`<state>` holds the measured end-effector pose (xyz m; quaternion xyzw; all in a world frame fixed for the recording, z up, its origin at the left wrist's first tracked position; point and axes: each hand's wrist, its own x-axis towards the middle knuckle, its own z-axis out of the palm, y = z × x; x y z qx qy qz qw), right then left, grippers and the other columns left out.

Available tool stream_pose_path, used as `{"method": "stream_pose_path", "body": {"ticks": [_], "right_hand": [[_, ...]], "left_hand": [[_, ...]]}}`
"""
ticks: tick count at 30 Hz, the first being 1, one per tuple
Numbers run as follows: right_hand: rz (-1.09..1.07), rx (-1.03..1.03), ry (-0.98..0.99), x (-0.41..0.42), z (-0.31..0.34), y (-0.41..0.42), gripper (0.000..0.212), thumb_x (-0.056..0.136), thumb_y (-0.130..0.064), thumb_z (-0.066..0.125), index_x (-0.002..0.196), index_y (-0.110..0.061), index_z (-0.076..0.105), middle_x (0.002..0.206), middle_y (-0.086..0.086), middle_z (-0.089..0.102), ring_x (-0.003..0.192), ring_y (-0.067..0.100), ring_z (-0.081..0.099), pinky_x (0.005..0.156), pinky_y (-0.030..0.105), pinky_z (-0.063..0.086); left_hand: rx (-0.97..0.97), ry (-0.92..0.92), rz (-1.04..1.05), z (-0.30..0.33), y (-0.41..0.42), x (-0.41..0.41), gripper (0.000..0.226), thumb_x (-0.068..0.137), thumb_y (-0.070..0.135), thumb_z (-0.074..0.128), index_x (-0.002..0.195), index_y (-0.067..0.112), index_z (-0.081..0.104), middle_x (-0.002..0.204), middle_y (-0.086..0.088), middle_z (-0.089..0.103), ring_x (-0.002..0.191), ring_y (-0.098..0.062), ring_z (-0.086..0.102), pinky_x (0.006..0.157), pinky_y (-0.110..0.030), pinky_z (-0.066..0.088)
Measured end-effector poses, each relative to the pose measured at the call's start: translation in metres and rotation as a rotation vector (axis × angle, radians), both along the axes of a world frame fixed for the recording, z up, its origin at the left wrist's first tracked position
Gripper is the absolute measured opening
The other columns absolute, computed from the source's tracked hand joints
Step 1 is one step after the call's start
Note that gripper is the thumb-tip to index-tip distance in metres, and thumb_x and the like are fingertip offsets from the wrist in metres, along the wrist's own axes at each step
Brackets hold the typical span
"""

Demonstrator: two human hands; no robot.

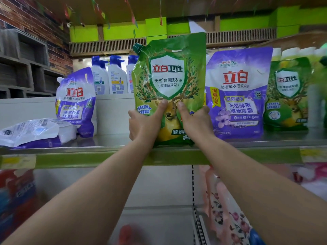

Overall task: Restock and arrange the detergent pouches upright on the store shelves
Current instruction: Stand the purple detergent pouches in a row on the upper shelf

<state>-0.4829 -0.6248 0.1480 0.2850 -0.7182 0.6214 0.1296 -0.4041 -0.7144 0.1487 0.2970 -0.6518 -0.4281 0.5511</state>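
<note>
Green pouch (169, 82) — clamped by left hand (141, 121) and right hand (194, 121), thumbs frontward — steadied upright on shelf (106, 149) edge.

Glossy, crinkled plastic film on the tall green pouch (169, 89); dull brushed metal on the grey shelf deck (109, 140).

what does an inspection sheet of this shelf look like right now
surface: metal shelf, green front strip
job's things: green pouch upright at the front edge; purple pouch and second green pouch upright to its right; left purple pouch leaning
clutter: white pouch lying flat; shampoo bottles behind
grippers: left hand and right hand grip the green pouch, thumbs in front
cables: nothing seen
surroundings: brick wall, lower shelf goods blurred
</note>
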Motion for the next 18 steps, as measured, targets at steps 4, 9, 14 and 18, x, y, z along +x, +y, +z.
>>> {"method": "stream_pose_path", "body": {"ticks": [4,9,14,18], "right_hand": [[-0.042,-0.016,0.062,0.001,-0.001,0.000,0.082,0.090,-0.058,0.046,0.144,-0.002,0.019,0.146,0.017,0.035,0.132,0.034,0.038,0.103,0.041,0.035],[-0.092,-0.028,0.080,-0.002,-0.002,0.001,0.075,0.091,-0.058,0.043,0.138,-0.001,0.027,0.139,0.017,0.042,0.125,0.034,0.045,0.096,0.041,0.041],[-0.141,-0.060,0.091,-0.014,-0.001,0.018,0.074,0.091,-0.057,0.044,0.136,-0.001,0.030,0.138,0.016,0.044,0.125,0.033,0.044,0.096,0.039,0.040],[-0.180,-0.076,0.108,-0.027,0.005,0.038,0.075,0.091,-0.057,0.044,0.138,0.000,0.030,0.139,0.017,0.043,0.127,0.034,0.043,0.098,0.038,0.038]], "left_hand": [[-0.017,0.020,0.003,-0.001,0.000,-0.001,0.076,0.067,0.070,0.066,0.113,0.016,0.040,0.116,-0.005,0.054,0.108,-0.026,0.054,0.097,-0.047,0.044],[-0.021,0.046,0.002,0.002,0.002,-0.007,0.083,0.065,0.072,0.067,0.117,0.013,0.042,0.119,-0.006,0.055,0.110,-0.028,0.054,0.098,-0.049,0.043],[-0.036,0.073,-0.022,0.003,0.017,-0.024,0.078,0.063,0.073,0.067,0.109,0.016,0.041,0.115,-0.005,0.055,0.107,-0.027,0.055,0.096,-0.050,0.044],[-0.047,0.100,-0.042,0.008,0.035,-0.039,0.076,0.061,0.074,0.067,0.104,0.018,0.041,0.110,-0.003,0.057,0.104,-0.026,0.056,0.095,-0.051,0.044]]}}
